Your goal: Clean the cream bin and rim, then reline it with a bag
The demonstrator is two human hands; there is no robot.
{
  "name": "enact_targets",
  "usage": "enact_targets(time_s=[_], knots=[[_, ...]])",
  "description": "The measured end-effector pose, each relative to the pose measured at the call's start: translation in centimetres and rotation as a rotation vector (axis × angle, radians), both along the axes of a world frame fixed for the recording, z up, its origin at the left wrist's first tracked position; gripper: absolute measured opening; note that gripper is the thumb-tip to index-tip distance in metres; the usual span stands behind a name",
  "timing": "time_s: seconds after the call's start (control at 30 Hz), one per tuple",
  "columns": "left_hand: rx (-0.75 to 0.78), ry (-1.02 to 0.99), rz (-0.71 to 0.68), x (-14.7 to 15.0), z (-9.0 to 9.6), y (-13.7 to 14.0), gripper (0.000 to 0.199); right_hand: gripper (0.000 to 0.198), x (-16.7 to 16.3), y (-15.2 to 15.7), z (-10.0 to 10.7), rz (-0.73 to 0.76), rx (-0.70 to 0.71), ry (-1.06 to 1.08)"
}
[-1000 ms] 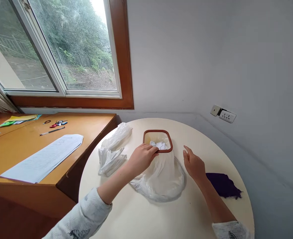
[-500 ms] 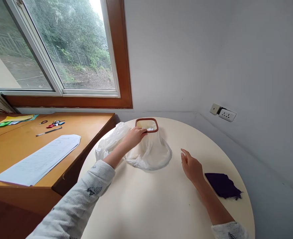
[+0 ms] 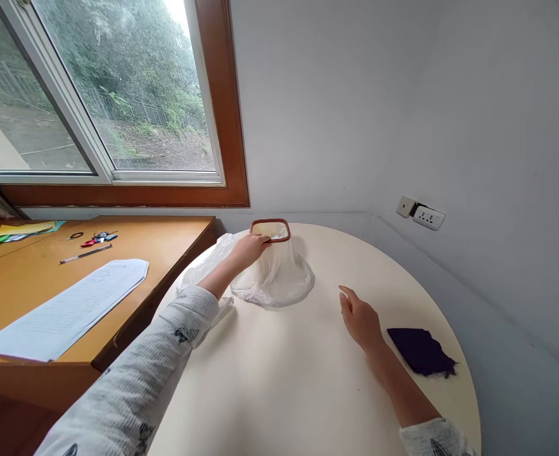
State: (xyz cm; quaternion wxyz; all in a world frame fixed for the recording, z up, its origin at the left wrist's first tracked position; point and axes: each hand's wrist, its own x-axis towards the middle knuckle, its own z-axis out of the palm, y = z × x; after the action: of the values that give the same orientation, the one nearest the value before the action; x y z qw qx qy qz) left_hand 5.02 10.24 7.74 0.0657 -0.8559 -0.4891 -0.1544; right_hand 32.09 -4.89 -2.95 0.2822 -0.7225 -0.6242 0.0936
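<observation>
Reaching far across the round cream bench (image 3: 279,380), the left hand (image 3: 248,248) closes its fingers on the near left edge of a brown rectangular frame (image 3: 270,230), which stands near the bench's far rim, close to the wall. A clear plastic bag (image 3: 279,278) hangs from that frame and spreads out in a wide, wrinkled skirt on the benchtop just right of the left wrist. Something white shows faintly inside the frame, too small to make out. Behind the left forearm lies a second, crumpled plastic bag (image 3: 203,269), touching the first. The right hand (image 3: 358,316) rests on the bench well apart from the frame, fingers loosely spread and gripping nothing. Just right of its wrist lies a dark purple cloth (image 3: 419,350). Nothing stands between the two hands. Beyond the left arm, a wooden desk (image 3: 37,278) carries a printed sheet (image 3: 65,304), a pen (image 3: 85,253) and some small coloured items beneath the window (image 3: 94,88). A wall socket (image 3: 428,217) sits beyond the right hand.
</observation>
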Motion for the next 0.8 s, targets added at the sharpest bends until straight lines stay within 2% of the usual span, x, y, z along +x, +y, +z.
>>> enact_targets(time_s=[0.27,0.5,0.6,0.7,0.8], knots=[[0.011,0.029,0.020,-0.5,-0.1,1.1,0.031,0.042,-0.1,0.1,-0.4,0.033,0.013,-0.020],[0.033,0.014,0.039,-0.6,-0.1,1.1,0.029,0.019,-0.3,0.2,-1.1,0.050,0.072,0.023],[0.039,-0.008,0.038,-0.6,0.1,1.0,0.028,0.015,-0.4,0.2,-1.2,0.049,0.067,0.017],[0.076,-0.051,0.025,-0.6,0.3,0.2,0.031,0.015,-0.5,0.2,-1.1,0.049,0.062,-0.004],[0.141,-0.140,-0.001,-0.7,0.2,-2.0,0.040,0.014,-0.6,0.0,-1.0,0.054,0.079,-0.023]])
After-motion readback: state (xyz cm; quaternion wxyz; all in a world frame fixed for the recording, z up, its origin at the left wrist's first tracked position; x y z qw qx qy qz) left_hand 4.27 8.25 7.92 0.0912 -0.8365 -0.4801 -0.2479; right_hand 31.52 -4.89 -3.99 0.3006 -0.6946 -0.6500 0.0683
